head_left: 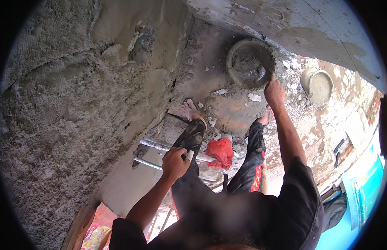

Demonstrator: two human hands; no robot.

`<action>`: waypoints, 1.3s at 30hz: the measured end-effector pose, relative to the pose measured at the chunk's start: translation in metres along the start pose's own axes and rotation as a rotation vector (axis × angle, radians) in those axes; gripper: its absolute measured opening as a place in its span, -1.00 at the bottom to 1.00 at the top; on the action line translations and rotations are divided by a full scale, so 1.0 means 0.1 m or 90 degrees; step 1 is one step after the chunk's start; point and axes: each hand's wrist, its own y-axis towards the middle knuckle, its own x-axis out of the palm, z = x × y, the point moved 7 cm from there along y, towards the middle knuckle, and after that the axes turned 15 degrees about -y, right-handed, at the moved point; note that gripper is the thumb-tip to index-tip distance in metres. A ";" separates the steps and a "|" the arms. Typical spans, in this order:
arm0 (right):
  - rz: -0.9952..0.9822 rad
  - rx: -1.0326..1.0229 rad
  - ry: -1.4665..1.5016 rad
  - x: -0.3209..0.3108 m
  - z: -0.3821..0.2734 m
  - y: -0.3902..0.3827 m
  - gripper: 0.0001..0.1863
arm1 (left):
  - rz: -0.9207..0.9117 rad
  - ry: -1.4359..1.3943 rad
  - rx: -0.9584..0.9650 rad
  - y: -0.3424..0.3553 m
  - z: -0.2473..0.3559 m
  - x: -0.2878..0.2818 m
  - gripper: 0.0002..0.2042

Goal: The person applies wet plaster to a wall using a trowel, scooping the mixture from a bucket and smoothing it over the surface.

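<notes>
My right hand [275, 92] reaches forward to the near right rim of a round mortar pan [231, 71], its fingers closed. A dark shape extends from it into the pan, but what the hand grips is not clear. Wet grey mortar [248, 66] lies in the pan, with a shiny patch near its front. In front of my thigh, my left hand [175, 163] is curled closed. A small whitish piece [189, 156] shows at its thumb side; I cannot tell what it is.
A rough, partly plastered wall [76, 104] rises on the left. A bucket of grey mix [320, 87] stands right of the pan among rubble. Between my legs are a red plastic bag [220, 153] and pale pipes [160, 146]. A dark sandal-like object [339, 152] lies at right.
</notes>
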 end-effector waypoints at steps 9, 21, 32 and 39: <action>-0.076 0.163 0.548 1.24 -0.88 0.29 -0.69 | -0.030 0.006 -0.071 0.03 -0.03 0.09 -0.79; -0.058 0.123 0.898 0.73 -0.78 -0.59 -0.73 | -0.004 0.045 -0.007 -0.04 0.13 0.16 -0.82; -0.158 0.080 1.219 -0.08 -0.77 -1.06 -0.85 | -0.013 0.054 -0.010 -0.04 0.16 0.19 -0.84; 0.426 0.240 1.165 -1.71 -0.53 -1.71 -0.86 | 0.000 0.053 -0.002 -0.16 -0.05 0.08 -0.78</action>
